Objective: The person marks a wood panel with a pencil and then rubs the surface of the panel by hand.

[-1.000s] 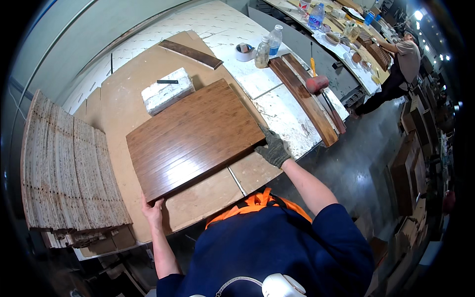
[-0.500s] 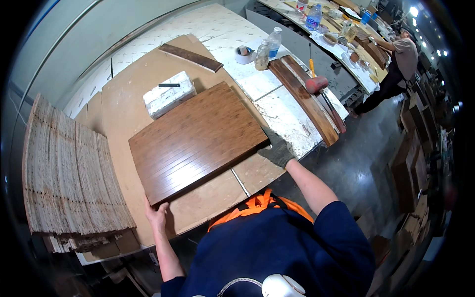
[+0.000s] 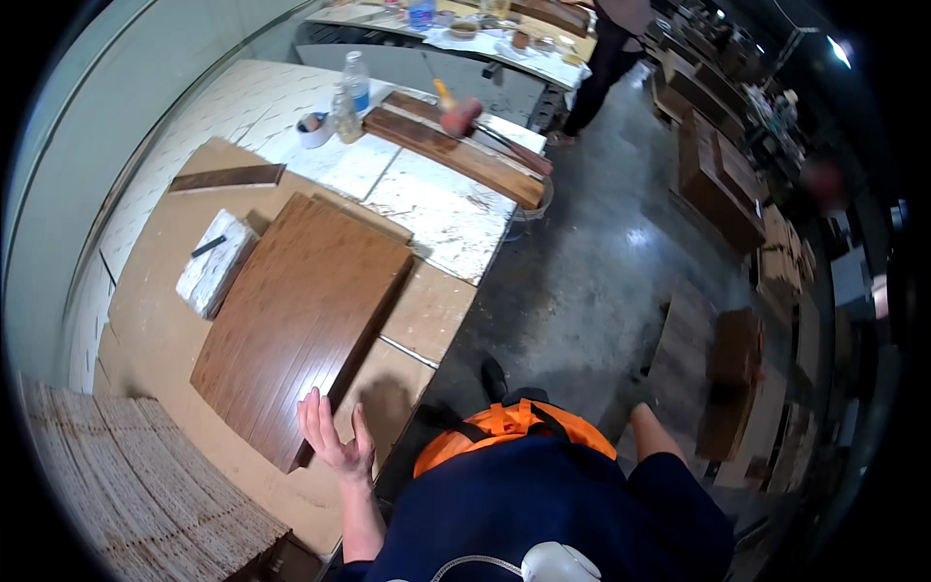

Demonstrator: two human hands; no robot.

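Note:
A brown varnished wooden panel (image 3: 301, 320) lies flat on brown cardboard on the workbench. My left hand (image 3: 335, 441) is bare and open, thumb apart from the fingers. It hovers at the panel's near right edge; whether a fingertip touches cannot be made out. My right forearm (image 3: 656, 435) reaches out to the right, off the bench, over the floor. The dark-gloved hand at its end merges with the dark background, so its fingers do not show. Beside the panel's left side is a white-wrapped block (image 3: 218, 267) with a small black bar (image 3: 208, 246) on top.
Stacked boards (image 3: 145, 485) stand at the near left. A wood strip (image 3: 228, 177), plastic bottles (image 3: 356, 82), brown planks (image 3: 456, 155) and a red-headed mallet (image 3: 461, 117) are on the bench. Wooden pieces (image 3: 718, 179) line the floor's right side. A person (image 3: 606, 68) stands at the far bench.
Both hands have let go of the panel. My right hand has swung away to the right off the bench, and my left has opened beside the panel. The view has turned rightward.

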